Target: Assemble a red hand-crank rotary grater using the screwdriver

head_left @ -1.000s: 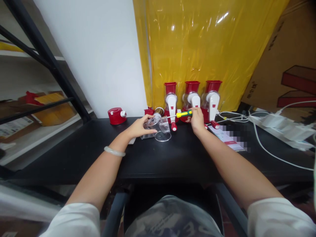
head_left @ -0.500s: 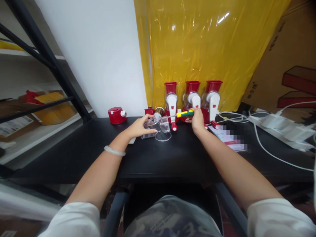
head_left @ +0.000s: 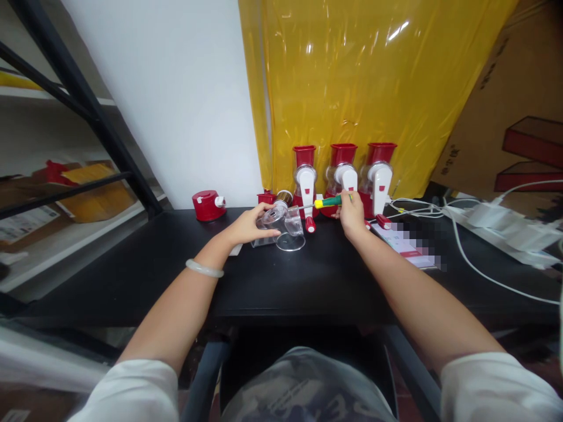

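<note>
My left hand (head_left: pixel 251 226) grips a clear plastic grater body (head_left: pixel 290 225) that lies tilted on the black table. In my right hand (head_left: pixel 351 215) is a screwdriver (head_left: pixel 328 202) with a green and yellow handle. Its metal shaft points left, and the tip reaches the clear body; whether it sits in a screw is too small to tell. Just behind the clear body is a metal grating drum (head_left: pixel 284 197). A red base (head_left: pixel 209 206) with a white knob stands to the left of my left hand.
Several assembled red and white rotary graters (head_left: pixel 305 181) stand at the back. Right of my right hand lie a printed sheet or phone (head_left: pixel 407 249), white cables (head_left: pixel 417 210) and a power strip (head_left: pixel 501 231) with chargers. Metal shelving (head_left: pixel 83 105) rises on the left.
The screwdriver handle has turned slightly in my right hand, and the fingers have shifted on it. My left hand and the clear body stay in place.
</note>
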`<state>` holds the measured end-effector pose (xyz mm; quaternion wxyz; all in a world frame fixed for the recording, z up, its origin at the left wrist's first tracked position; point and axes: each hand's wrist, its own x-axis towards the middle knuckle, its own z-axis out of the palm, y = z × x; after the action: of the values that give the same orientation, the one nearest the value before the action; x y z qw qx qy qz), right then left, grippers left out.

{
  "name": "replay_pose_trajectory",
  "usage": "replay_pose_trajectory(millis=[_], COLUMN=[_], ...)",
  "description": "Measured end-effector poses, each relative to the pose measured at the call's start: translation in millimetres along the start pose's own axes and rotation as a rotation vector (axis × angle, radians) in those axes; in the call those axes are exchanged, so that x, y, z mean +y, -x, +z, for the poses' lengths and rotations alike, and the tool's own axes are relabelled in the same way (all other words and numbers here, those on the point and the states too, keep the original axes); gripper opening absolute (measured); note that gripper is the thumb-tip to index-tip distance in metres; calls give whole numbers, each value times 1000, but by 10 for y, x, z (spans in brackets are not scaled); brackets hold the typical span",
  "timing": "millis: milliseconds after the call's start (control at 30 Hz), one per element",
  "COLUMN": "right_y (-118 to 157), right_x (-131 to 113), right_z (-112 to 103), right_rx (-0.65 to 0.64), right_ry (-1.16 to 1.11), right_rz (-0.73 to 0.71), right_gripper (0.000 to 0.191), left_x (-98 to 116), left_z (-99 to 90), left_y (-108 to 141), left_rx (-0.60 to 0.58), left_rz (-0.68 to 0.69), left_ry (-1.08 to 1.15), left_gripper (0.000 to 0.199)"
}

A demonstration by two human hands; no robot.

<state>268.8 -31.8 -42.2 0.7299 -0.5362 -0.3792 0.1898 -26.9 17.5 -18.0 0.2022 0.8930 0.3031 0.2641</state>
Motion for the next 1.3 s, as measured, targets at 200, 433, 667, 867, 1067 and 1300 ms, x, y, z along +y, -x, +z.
replay_pose_trajectory(millis=[200, 433, 667, 867, 1067, 1300], right_y=[-2, 10, 10, -20, -27, 4], right_x=[2, -26, -37, 22, 43, -16], right_z=[6, 6, 11, 2, -6, -5], right_rx=[-7, -20, -6, -6, -28, -24], right_ry=[-21, -105, -76, -35, -8, -93], right_rz=[17, 56, 35, -17, -34, 21], right_gripper=[36, 18, 11, 28, 38, 21], left_x=[15, 20, 13, 5, 11, 19], left_z=[-1, 1, 0, 7, 7, 2], left_y=[3, 6, 4, 3, 4, 1], left_rx=[2, 2, 5, 5, 1, 6], left_rz=[-9, 2, 3, 10, -3, -3], left_ry=[12, 9, 5, 13, 22, 2], left_gripper=[76, 75, 75, 74, 76, 76])
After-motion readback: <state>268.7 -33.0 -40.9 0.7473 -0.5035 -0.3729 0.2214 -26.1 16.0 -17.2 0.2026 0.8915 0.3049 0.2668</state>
